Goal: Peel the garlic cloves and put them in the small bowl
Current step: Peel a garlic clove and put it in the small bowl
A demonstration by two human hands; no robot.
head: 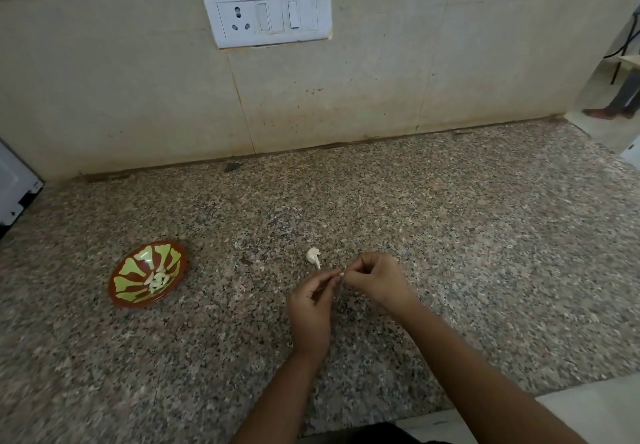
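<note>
A small brown bowl with a green pattern [133, 282] stands on the granite counter at the left, and several peeled garlic cloves [158, 280] lie in it. My left hand [311, 308] and my right hand [375, 279] meet above the counter, and both pinch one small white garlic clove [341, 274] between their fingertips. Most of that clove is hidden by the fingers. Just beyond the hands lies a white remnant of the garlic bulb with its stalk [313, 256].
The speckled granite counter [450, 235] runs back to a tiled wall with a white socket and switch plate [266, 14]. A grey appliance corner [15, 187] stands at the far left. The counter ends at the right, where a person's foot [602, 112] shows on the floor.
</note>
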